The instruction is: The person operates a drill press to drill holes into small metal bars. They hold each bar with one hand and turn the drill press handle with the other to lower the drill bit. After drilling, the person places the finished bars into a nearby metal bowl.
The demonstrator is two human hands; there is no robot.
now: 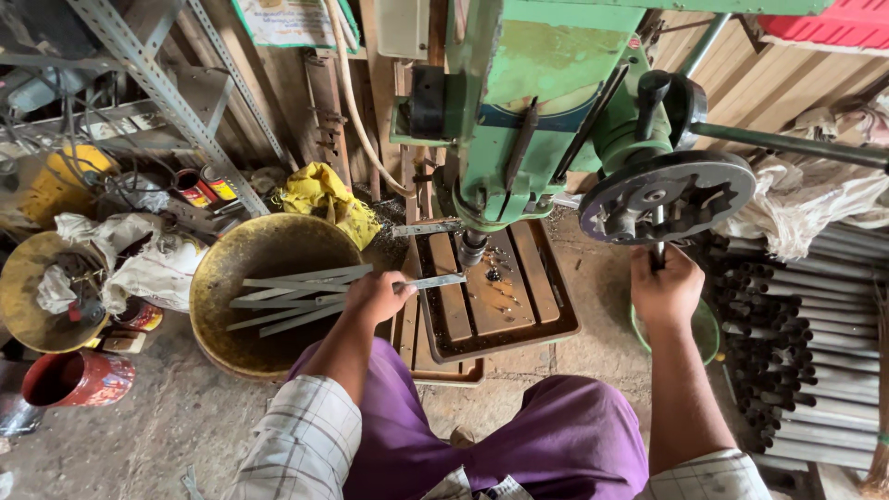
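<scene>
Green drill press (pixel 546 102): cast metal machine standing over the seated person, its spindle (pixel 472 248) pointing down at the slotted table (pixel 495 296).
Stacked pipes (pixel 806 343): grey tubes lying in a pile to the person's right, well apart from the work.
Brass-coloured bowl (pixel 231 278): wide round pan just left of the table, holding a loose bundle of flat metal strips (pixel 292 298).
Feed wheel (pixel 665 194): dark round hub on the machine's right side, with a handle running down from it.
Right hand (pixel 665 289): fist closed around that handle, just below the wheel.
Left hand (pixel 375 296): fingers curled and pinching the near end of one flat strip (pixel 433 281).
Strip's lie: long axis runs left to right, from the left hand toward the spindle; its free end rests on the table just beside the drill tip. Left hand is much the nearer; the right stays on the far side of the table.
</scene>
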